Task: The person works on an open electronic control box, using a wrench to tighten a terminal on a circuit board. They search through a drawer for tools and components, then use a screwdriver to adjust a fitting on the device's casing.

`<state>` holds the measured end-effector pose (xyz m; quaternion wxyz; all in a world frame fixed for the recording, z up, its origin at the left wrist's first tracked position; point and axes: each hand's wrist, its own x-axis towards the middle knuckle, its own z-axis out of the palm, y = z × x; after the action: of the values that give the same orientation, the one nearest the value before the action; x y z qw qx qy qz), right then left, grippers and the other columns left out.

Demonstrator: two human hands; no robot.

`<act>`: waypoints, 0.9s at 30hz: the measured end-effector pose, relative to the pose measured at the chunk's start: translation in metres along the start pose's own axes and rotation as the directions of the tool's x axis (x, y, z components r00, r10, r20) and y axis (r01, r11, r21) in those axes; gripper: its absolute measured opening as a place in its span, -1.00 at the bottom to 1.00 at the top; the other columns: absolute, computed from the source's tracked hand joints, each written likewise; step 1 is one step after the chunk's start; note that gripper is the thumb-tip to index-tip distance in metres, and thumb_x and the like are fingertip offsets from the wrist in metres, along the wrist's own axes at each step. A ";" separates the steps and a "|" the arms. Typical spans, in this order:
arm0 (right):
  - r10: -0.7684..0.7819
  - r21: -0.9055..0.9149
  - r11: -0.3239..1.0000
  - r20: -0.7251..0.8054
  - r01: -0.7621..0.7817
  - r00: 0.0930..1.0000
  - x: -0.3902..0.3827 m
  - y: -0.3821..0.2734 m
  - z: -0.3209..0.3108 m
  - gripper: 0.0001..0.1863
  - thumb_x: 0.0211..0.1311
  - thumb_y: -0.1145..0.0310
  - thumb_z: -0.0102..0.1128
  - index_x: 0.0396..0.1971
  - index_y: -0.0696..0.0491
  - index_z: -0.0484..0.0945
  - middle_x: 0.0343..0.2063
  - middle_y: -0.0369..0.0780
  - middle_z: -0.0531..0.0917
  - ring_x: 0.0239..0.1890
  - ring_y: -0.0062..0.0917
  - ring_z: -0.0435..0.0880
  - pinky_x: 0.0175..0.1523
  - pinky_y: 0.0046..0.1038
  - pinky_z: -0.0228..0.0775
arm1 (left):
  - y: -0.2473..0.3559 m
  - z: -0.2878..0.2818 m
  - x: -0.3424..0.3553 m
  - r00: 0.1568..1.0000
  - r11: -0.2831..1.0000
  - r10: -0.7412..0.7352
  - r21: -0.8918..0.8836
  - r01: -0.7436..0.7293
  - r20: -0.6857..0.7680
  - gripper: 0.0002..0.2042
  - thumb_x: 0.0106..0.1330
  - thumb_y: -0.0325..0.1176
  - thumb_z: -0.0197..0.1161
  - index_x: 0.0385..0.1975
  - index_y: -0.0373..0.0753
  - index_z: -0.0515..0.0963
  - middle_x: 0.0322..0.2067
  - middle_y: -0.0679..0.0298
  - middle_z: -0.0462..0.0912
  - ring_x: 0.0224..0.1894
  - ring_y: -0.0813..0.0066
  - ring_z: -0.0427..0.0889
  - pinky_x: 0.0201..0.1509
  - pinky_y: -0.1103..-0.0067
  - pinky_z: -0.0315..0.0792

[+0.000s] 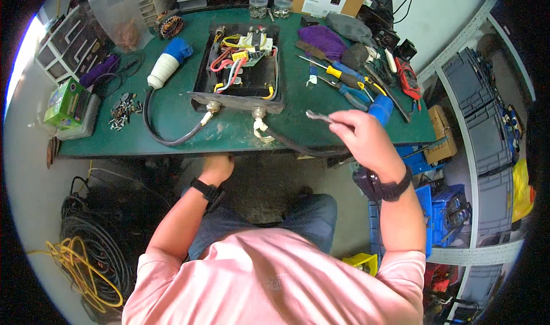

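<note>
My right hand (pixel 366 138) is over the right front of the green workbench (pixel 189 133). Thumb and fingers pinch a short metal tool (pixel 316 116) that looks like a small wrench, its head pointing left. My left hand (pixel 219 168) is at the bench's front edge, its fingers hidden. Between and beyond the hands sits an open black metal case (pixel 235 100) with wires and a circuit board (pixel 258 45) inside. Two black cables leave its near side through metal glands; the left cable (pixel 150 116) curves to a white-and-blue plug (pixel 166 66). Another blue plug (pixel 380 108) lies partly behind my right hand.
Pliers (pixel 349 94), screwdrivers (pixel 332 70) and a red meter (pixel 407 78) lie at the right. Loose screws (pixel 125 112) and a green box (pixel 67 104) are at the left. Coiled cables (pixel 86 256) lie on the floor; blue bins (pixel 450 210) stand right of the bench.
</note>
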<state>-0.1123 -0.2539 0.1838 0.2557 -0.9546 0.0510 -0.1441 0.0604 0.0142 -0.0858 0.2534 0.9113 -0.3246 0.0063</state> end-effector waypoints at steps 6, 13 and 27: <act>-0.044 -0.059 0.998 -0.103 0.038 0.994 0.052 0.006 0.023 -0.77 0.29 0.30 0.09 -0.30 0.14 0.65 -0.31 0.01 0.66 -0.19 -0.08 0.63 -0.08 -0.17 0.47 | 0.054 -0.067 -0.023 0.871 0.993 0.030 -0.117 0.031 0.490 -0.54 0.26 -0.19 0.25 0.08 -0.34 0.47 -0.04 -0.12 0.59 0.08 -0.11 0.51 0.20 0.23 0.39; -0.001 -0.156 0.988 -0.069 -0.009 0.998 0.077 0.001 0.047 -0.77 0.26 0.26 0.15 -0.29 0.08 0.67 -0.28 -0.10 0.67 -0.19 -0.13 0.63 -0.09 -0.19 0.46 | 0.144 -0.187 -0.015 0.849 0.771 0.527 -0.446 -0.456 0.044 -0.76 0.13 -0.44 0.33 -0.20 -0.32 0.58 -0.18 0.03 0.61 -0.06 0.06 0.58 0.09 0.30 0.45; -0.106 -0.312 0.948 -0.092 0.072 0.990 0.085 0.001 0.064 -0.80 0.20 0.30 0.15 -0.50 0.08 0.64 -0.48 -0.10 0.63 -0.35 -0.12 0.66 -0.22 -0.13 0.50 | 0.143 -0.163 0.060 0.745 0.865 0.473 0.089 -0.493 -0.470 -0.71 0.02 -0.39 0.37 -0.24 -0.30 0.55 -0.30 0.16 0.55 -0.17 0.15 0.51 0.05 0.27 0.35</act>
<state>-0.0118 -0.2391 0.1520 0.0941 -0.9749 0.0434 -0.1971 0.0474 -0.0392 0.1324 0.3336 0.7603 -0.4765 0.2889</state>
